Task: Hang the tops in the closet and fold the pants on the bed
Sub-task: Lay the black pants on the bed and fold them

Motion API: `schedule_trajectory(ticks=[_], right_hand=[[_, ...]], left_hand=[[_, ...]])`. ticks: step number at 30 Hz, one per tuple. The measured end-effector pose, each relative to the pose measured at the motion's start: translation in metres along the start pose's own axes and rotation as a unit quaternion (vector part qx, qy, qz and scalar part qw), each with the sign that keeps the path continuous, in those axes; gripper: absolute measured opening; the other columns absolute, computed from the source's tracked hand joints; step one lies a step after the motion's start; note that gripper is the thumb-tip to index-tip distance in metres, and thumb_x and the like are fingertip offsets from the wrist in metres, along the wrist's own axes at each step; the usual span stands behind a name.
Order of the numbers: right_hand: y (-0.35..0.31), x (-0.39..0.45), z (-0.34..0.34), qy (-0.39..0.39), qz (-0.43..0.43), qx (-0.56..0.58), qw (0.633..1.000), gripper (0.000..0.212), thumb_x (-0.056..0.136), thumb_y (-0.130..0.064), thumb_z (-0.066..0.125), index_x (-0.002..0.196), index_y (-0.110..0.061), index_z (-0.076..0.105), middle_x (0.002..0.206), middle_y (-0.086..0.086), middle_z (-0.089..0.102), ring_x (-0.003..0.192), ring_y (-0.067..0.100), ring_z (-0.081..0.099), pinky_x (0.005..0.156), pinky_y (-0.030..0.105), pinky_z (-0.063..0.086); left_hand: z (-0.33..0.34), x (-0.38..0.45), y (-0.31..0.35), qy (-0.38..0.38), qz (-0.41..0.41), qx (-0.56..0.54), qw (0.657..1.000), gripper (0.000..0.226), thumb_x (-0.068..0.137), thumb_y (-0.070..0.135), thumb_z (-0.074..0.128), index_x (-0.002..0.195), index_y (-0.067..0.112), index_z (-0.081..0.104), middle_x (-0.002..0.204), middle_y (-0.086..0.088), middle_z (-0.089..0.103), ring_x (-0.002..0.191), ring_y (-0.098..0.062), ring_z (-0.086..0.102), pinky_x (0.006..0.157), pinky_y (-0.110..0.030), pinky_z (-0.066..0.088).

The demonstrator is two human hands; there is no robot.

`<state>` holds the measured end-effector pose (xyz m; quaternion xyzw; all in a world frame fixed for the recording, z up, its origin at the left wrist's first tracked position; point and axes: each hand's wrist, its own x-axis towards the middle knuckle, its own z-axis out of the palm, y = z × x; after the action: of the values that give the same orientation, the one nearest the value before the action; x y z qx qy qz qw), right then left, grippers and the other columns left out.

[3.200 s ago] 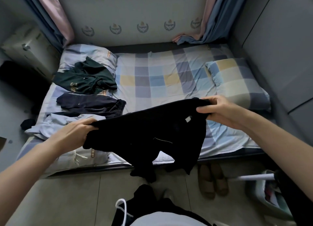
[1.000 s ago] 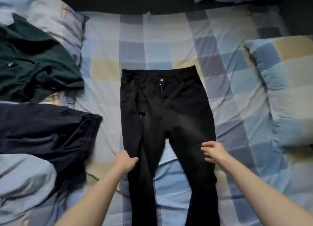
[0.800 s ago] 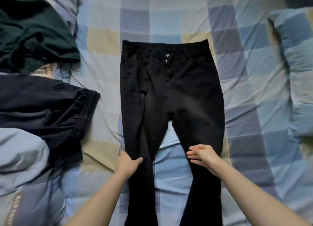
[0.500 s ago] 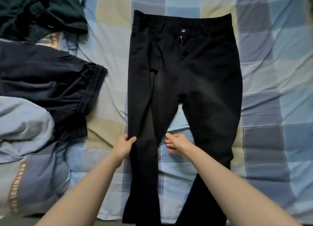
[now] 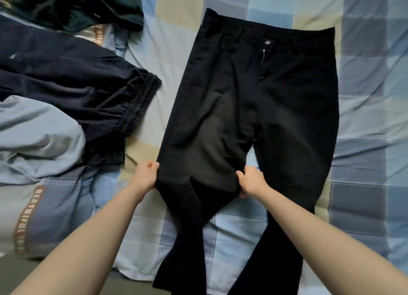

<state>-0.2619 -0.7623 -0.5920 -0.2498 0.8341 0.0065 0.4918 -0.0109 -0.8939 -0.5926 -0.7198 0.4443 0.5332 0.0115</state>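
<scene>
Black pants [image 5: 260,100] lie flat and face up on the checked bed sheet [image 5: 181,43], waistband away from me, legs running off the near edge. My left hand [image 5: 146,175] grips the outer edge of the left leg at about knee height. My right hand [image 5: 250,181] grips the inner edge of that same leg, just below the crotch. The fabric between the two hands is bunched slightly.
To the left lie a navy garment with an elastic waistband [image 5: 72,82], a dark green top [image 5: 84,5] beyond it, and a light blue lettered garment [image 5: 37,162] at the near left. Bare sheet shows to the right of the pants.
The pants were spread flat on the bed. My right hand crossed from the right leg to the inner edge of the left leg. Both hands now grip that leg.
</scene>
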Motion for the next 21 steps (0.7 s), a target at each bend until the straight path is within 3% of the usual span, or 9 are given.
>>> schedule_trajectory(ticks=[1,3,6,9,13,15,18,21], right_hand=[[-0.003,-0.003,-0.004,-0.026,-0.011,-0.096,0.995,0.025,0.099,-0.026,0.045,0.091,-0.004,0.055,0.112,0.026,0.064,0.104,0.039,0.062,0.08,0.034,0.049],[-0.021,-0.004,-0.022,0.032,-0.048,-0.202,0.978,0.027,0.097,-0.028,0.047,0.101,-0.004,0.058,0.114,0.022,0.062,0.105,0.039,0.061,0.078,0.035,0.047],[-0.073,0.014,-0.052,0.171,-0.161,-0.149,0.961,0.03,0.096,-0.032,0.046,0.1,-0.006,0.059,0.104,0.023,0.064,0.096,0.042,0.061,0.075,0.039,0.047],[-0.141,0.05,-0.068,0.174,-0.279,-0.121,0.937,0.022,0.096,-0.021,0.044,0.116,-0.015,0.048,0.101,0.02,0.06,0.089,0.04,0.058,0.074,0.04,0.049],[-0.211,0.095,-0.075,0.158,-0.355,-0.195,0.9,0.063,0.091,0.002,0.035,0.142,-0.034,0.028,0.103,0.008,0.043,0.085,0.03,0.05,0.076,0.04,0.046],[-0.232,0.113,-0.077,0.167,-0.375,-0.234,0.881,0.069,0.088,0.005,0.032,0.145,-0.035,0.026,0.102,0.008,0.039,0.082,0.03,0.048,0.072,0.039,0.045],[-0.254,0.132,-0.081,0.19,-0.386,-0.324,0.842,0.061,0.089,0.002,0.032,0.142,-0.028,0.031,0.102,0.014,0.046,0.084,0.034,0.05,0.069,0.038,0.043],[-0.27,0.142,-0.088,0.22,-0.364,-0.387,0.818,0.036,0.087,0.005,0.038,0.119,-0.008,0.044,0.096,0.017,0.051,0.085,0.036,0.055,0.065,0.038,0.04]], left_hand=[[0.002,0.001,-0.002,0.01,-0.012,-0.024,1.0,0.028,0.1,0.017,0.041,0.072,0.014,0.045,0.07,-0.009,0.041,0.066,-0.02,0.04,0.059,-0.03,0.043],[0.003,0.001,-0.006,-0.003,-0.047,-0.088,0.995,0.023,0.098,0.028,0.051,0.079,0.015,0.052,0.073,-0.005,0.049,0.067,-0.02,0.049,0.057,-0.027,0.046],[0.007,0.0,-0.014,-0.072,-0.048,-0.115,0.99,0.03,0.081,0.035,0.076,0.1,0.015,0.064,0.092,0.001,0.071,0.084,-0.018,0.068,0.065,-0.03,0.055],[0.015,0.006,-0.02,-0.09,-0.012,-0.099,0.991,0.028,0.078,0.013,0.08,0.103,0.016,0.067,0.1,-0.002,0.073,0.093,-0.02,0.07,0.081,-0.036,0.057],[0.019,0.019,-0.03,-0.07,0.087,-0.047,0.993,0.028,0.081,0.001,0.073,0.1,0.019,0.064,0.098,0.002,0.07,0.085,-0.005,0.066,0.072,-0.013,0.051],[0.02,0.023,-0.034,-0.076,0.147,-0.021,0.986,0.033,0.081,-0.004,0.07,0.11,0.012,0.064,0.104,0.0,0.069,0.093,-0.008,0.065,0.081,-0.015,0.049],[0.017,0.025,-0.037,-0.081,0.192,-0.029,0.978,0.036,0.081,-0.006,0.07,0.11,0.015,0.063,0.107,0.001,0.07,0.099,-0.006,0.064,0.09,-0.019,0.048],[0.009,0.028,-0.039,-0.088,0.214,-0.033,0.972,0.038,0.081,-0.002,0.072,0.107,0.025,0.064,0.106,0.011,0.07,0.1,0.001,0.065,0.09,-0.02,0.049]])
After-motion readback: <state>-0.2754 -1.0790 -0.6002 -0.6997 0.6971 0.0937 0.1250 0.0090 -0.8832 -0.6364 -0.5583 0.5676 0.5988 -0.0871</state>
